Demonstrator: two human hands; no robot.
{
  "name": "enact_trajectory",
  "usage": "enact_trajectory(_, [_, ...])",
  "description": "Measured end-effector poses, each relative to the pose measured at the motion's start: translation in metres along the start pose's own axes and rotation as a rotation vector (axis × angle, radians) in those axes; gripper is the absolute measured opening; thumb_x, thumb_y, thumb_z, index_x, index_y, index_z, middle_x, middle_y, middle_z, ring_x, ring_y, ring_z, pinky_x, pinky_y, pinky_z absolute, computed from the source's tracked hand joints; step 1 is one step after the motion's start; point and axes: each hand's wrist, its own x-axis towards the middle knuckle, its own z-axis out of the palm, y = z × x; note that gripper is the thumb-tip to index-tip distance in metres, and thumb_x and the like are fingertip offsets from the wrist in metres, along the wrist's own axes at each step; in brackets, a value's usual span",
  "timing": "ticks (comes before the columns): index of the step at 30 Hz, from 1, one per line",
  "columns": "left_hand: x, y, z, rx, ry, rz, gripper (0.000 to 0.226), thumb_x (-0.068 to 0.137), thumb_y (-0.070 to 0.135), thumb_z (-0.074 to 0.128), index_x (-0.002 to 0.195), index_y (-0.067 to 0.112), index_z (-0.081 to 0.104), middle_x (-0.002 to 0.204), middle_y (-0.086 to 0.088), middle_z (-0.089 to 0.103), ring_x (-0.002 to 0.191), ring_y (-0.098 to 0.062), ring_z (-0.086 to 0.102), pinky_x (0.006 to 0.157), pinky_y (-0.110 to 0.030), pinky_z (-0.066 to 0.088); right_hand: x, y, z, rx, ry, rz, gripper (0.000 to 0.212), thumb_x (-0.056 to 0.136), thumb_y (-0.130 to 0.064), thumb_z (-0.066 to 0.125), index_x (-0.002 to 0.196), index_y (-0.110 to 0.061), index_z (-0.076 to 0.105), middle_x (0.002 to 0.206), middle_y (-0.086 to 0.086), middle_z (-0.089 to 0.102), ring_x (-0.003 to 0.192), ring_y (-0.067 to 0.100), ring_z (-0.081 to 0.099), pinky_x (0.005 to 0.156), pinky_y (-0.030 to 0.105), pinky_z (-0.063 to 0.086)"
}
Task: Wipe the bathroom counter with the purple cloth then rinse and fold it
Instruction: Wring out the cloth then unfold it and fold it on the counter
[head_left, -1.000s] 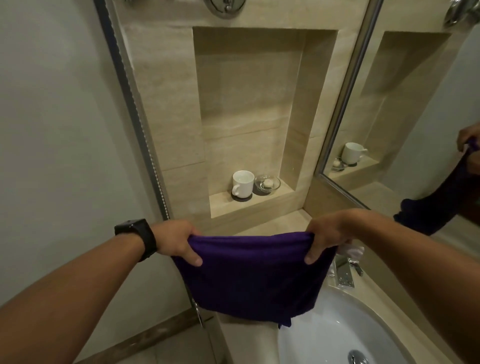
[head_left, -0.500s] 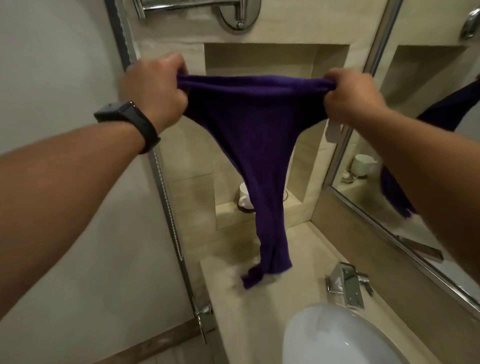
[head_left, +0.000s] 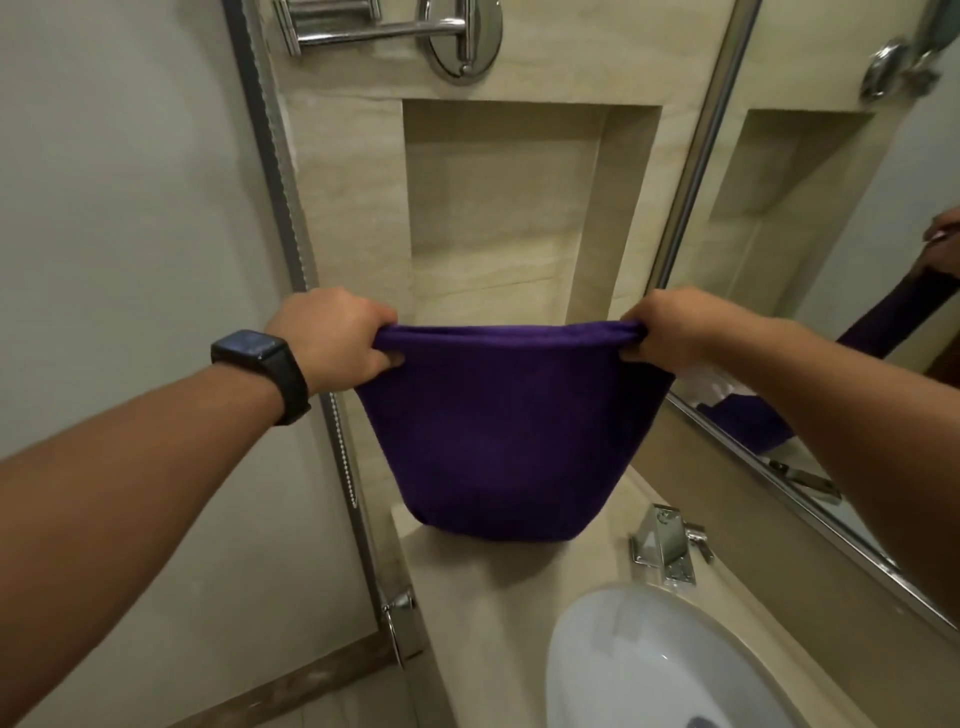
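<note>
Both hands have a firm grip on the dark purple towelling cloth (head_left: 498, 431): the left hand (head_left: 332, 338) pinches one upper corner and the right hand (head_left: 670, 332) pinches the other. It hangs doubled between them, above the beige stone bench (head_left: 467, 597). I cannot tell if its lower fold touches the surface. This looks like the folding step, close to the end of the task. For the next fold, the hands should probably come together with the edges kept even.
</note>
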Motion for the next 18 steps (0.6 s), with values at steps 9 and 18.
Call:
enact_trajectory(9, [-0.085,0.017,0.041,-0.267,-0.348,0.089,0.040,0.081,0.077,0.050,0.094,0.040,0.055,0.083,0.015,0.062,0.075,-0.007,0.060,0.068,-0.033,0.053,-0.085,-0.018,0.074,-0.019,-0.115,0.017,0.012,0.085,-0.042,0.070,0.091,-0.032,0.067,0.076,-0.010,0.061,0.076,0.017,0.060,0.067,0.029,0.045])
enact_trajectory(18, [-0.190,0.053,0.081,-0.556,-0.800,0.155,0.020,0.096,0.043,0.055,0.096,0.028,0.068,0.091,0.008,0.068,0.084,-0.010,0.063,0.075,-0.029,0.051,-0.196,-0.043,0.173,0.052,-0.479,0.109,0.029,0.083,-0.042,0.076,0.107,-0.026,0.073,0.096,-0.003,0.070,0.088,0.017,0.065,0.077,0.029,0.052])
